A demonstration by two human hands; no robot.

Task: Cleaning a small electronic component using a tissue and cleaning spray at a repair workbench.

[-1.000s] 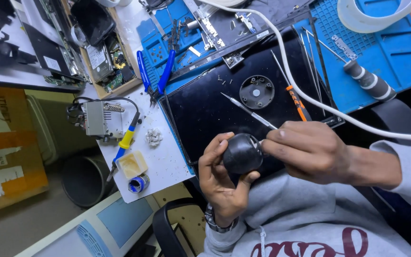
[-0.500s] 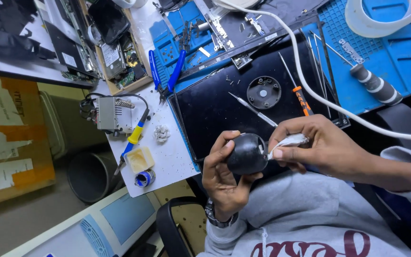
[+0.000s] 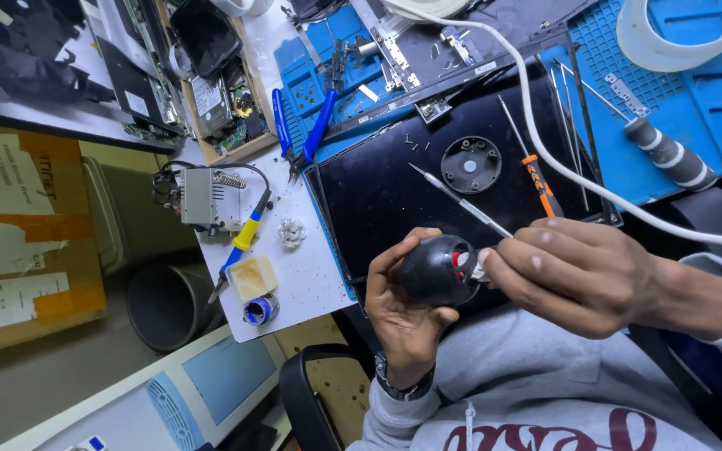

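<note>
My left hand (image 3: 403,313) cups a round black plastic housing (image 3: 434,270) with an opening that shows red inside. My right hand (image 3: 574,276) pinches a small white piece at that opening, fingertips touching the housing. Both hands hover over the near edge of a black panel (image 3: 378,200) lying on the bench. On the panel rest a thin metal tool (image 3: 461,202), an orange-handled screwdriver (image 3: 538,182) and a black round disc (image 3: 470,164).
A white cable (image 3: 545,150) crosses the panel. Blue mats (image 3: 712,117) hold a grey-handled tool (image 3: 670,157), blue-handled pliers (image 3: 319,125) and metal brackets. A soldering iron (image 3: 244,238) with stand, a flux tin and solder wire sit left. A grey bin (image 3: 165,305) stands below.
The view has shifted slightly. My right hand's fingers have moved in to the housing's opening, and the housing has turned so its red inside shows.
</note>
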